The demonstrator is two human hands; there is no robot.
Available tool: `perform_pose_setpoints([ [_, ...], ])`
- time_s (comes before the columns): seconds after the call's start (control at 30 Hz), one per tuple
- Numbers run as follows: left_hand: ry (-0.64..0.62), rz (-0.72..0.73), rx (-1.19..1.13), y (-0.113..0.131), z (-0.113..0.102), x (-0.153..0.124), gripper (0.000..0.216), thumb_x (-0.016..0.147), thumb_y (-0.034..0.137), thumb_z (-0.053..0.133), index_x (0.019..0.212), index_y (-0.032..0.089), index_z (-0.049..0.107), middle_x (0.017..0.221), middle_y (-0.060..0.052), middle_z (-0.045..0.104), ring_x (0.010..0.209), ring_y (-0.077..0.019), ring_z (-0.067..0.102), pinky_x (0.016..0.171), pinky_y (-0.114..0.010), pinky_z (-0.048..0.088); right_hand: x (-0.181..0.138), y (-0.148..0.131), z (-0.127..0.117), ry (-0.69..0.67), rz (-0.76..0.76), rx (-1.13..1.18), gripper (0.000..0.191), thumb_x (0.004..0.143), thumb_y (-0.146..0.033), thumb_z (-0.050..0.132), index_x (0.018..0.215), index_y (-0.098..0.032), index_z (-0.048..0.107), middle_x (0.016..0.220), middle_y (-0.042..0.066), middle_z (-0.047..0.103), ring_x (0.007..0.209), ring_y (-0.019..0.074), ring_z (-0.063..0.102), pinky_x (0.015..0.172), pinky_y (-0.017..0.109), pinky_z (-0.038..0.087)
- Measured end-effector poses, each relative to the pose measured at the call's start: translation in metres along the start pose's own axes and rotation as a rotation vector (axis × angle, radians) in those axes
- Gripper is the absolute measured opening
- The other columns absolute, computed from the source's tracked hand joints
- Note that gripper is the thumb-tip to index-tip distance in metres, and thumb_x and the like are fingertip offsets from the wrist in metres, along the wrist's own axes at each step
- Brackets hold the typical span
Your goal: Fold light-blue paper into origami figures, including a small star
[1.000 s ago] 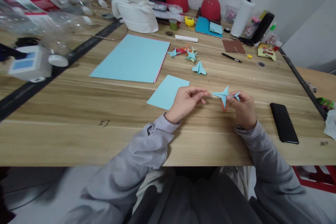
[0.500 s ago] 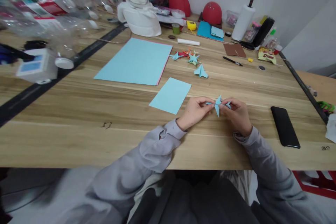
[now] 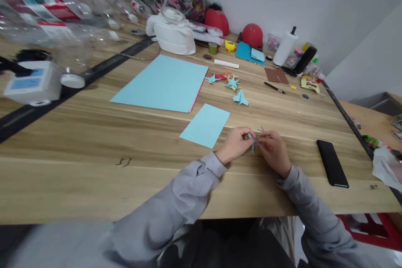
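Between my two hands is a small folded blue paper figure (image 3: 253, 145), partly covered by the fingers. My left hand (image 3: 238, 142) pinches one end of it between thumb and fingertips. On the other side my right hand (image 3: 274, 149) is closed on it too, with a pointed tip showing above the fingers. A blue paper sheet (image 3: 205, 125) lies flat just beyond my left hand. Farther back rest a blue folded paper plane (image 3: 241, 98) and a cluster of folded paper figures (image 3: 232, 83) in blue, red and yellow-green.
A large stack of blue paper (image 3: 160, 83) lies at the left middle. To the right is a black phone (image 3: 332, 163). Behind stand a cloth-covered jar (image 3: 174, 33), a pen (image 3: 274, 88) and a white roll (image 3: 285, 48). Plastic bottles (image 3: 59, 10) crowd the left.
The paper figure has been turned in my hands, and more of it is now hidden by the fingers. The whole view has shifted, so the table's things sit lower.
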State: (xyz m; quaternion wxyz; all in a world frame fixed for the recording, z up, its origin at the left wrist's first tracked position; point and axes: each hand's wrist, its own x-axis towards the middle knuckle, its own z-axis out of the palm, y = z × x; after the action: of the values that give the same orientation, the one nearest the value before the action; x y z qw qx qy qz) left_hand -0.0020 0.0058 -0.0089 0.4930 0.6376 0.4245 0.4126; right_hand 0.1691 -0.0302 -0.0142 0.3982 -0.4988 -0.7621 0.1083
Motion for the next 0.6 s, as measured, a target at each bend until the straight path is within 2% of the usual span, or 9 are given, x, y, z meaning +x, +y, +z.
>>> perform_pose_setpoints([
  [0.07, 0.002, -0.015, -0.021, 0.0, 0.002, 0.001, 0.012, 0.064, 0.007, 0.056, 0.062, 0.016, 0.064, 0.049, 0.006, 0.049, 0.048, -0.0084, 0.044, 0.049, -0.02, 0.032, -0.001, -0.004, 0.003, -0.023, 0.029, 0.062, 0.011, 0.083, -0.023, 0.063, 0.077, -0.024, 0.072, 0.092, 0.007, 0.071, 0.088, 0.0205, 0.065, 0.083, 0.039, 0.052],
  [0.13, 0.059, 0.003, -0.061, 0.0, 0.005, 0.001, 0.014, 0.063, 0.005, 0.055, 0.068, 0.016, 0.064, 0.051, 0.008, 0.046, 0.049, -0.0085, 0.043, 0.051, -0.021, 0.033, -0.003, -0.007, 0.006, -0.017, 0.1, 0.137, 0.011, 0.083, -0.025, 0.064, 0.076, -0.024, 0.071, 0.088, 0.006, 0.071, 0.084, 0.0192, 0.065, 0.08, 0.036, 0.052],
  [0.2, 0.144, 0.024, -0.138, 0.0, 0.007, 0.001, 0.029, 0.067, 0.006, 0.054, 0.091, 0.016, 0.066, 0.059, 0.007, 0.051, 0.053, -0.0093, 0.047, 0.055, -0.021, 0.037, -0.002, -0.005, 0.008, 0.028, 0.179, 0.178, 0.011, 0.082, -0.029, 0.066, 0.074, -0.023, 0.071, 0.084, 0.005, 0.071, 0.08, 0.0186, 0.065, 0.077, 0.034, 0.052],
  [0.23, 0.186, 0.022, -0.161, 0.0, 0.008, 0.001, 0.029, 0.071, 0.01, 0.054, 0.098, 0.016, 0.064, 0.06, 0.007, 0.051, 0.054, -0.0097, 0.048, 0.056, -0.022, 0.038, -0.001, -0.002, 0.008, 0.065, 0.222, 0.177, 0.013, 0.082, -0.031, 0.066, 0.074, -0.023, 0.071, 0.082, 0.005, 0.071, 0.08, 0.0188, 0.065, 0.077, 0.033, 0.052],
  [0.3, 0.281, -0.007, -0.135, -0.001, 0.008, 0.002, 0.024, 0.075, 0.013, 0.053, 0.096, 0.016, 0.063, 0.06, 0.007, 0.051, 0.055, -0.0105, 0.049, 0.057, -0.022, 0.038, 0.01, 0.008, 0.005, 0.163, 0.329, 0.123, 0.017, 0.08, -0.037, 0.067, 0.074, -0.021, 0.072, 0.08, 0.005, 0.072, 0.08, 0.02, 0.066, 0.076, 0.033, 0.052],
  [0.37, 0.363, -0.043, -0.064, -0.003, 0.007, 0.003, 0.017, 0.075, 0.014, 0.054, 0.089, 0.017, 0.063, 0.06, 0.006, 0.051, 0.057, -0.0114, 0.05, 0.058, -0.023, 0.037, 0.03, 0.025, 0.001, 0.197, 0.506, -0.016, 0.023, 0.078, -0.04, 0.064, 0.074, -0.018, 0.073, 0.079, 0.006, 0.073, 0.075, 0.0204, 0.067, 0.069, 0.031, 0.051],
  [0.43, 0.378, -0.052, -0.005, -0.005, 0.007, 0.003, 0.014, 0.075, 0.015, 0.054, 0.085, 0.019, 0.063, 0.06, 0.006, 0.052, 0.058, -0.0121, 0.051, 0.059, -0.024, 0.036, 0.059, 0.045, -0.005, 0.121, 0.727, -0.23, 0.026, 0.079, -0.036, 0.06, 0.077, -0.015, 0.075, 0.071, 0.006, 0.072, 0.07, 0.0194, 0.067, 0.063, 0.027, 0.048],
  [0.5, 0.356, -0.035, 0.041, -0.006, 0.007, 0.003, 0.013, 0.077, 0.015, 0.052, 0.082, 0.02, 0.063, 0.059, 0.005, 0.052, 0.056, -0.0125, 0.05, 0.058, -0.024, 0.035, 0.09, 0.066, -0.008, 0.112, 0.79, -0.285, 0.025, 0.078, -0.029, 0.058, 0.075, -0.011, 0.075, 0.063, 0.006, 0.07, 0.064, 0.0187, 0.066, 0.057, 0.024, 0.043],
  [0.6, 0.341, -0.022, 0.084, -0.007, 0.007, 0.002, 0.014, 0.076, 0.015, 0.052, 0.081, 0.02, 0.064, 0.061, 0.004, 0.057, 0.058, -0.0132, 0.052, 0.059, -0.025, 0.037, 0.13, 0.091, -0.006, 0.084, 0.846, -0.353, 0.018, 0.073, -0.021, 0.06, 0.067, -0.01, 0.073, 0.059, 0.009, 0.069, 0.063, 0.0193, 0.066, 0.056, 0.024, 0.04],
])
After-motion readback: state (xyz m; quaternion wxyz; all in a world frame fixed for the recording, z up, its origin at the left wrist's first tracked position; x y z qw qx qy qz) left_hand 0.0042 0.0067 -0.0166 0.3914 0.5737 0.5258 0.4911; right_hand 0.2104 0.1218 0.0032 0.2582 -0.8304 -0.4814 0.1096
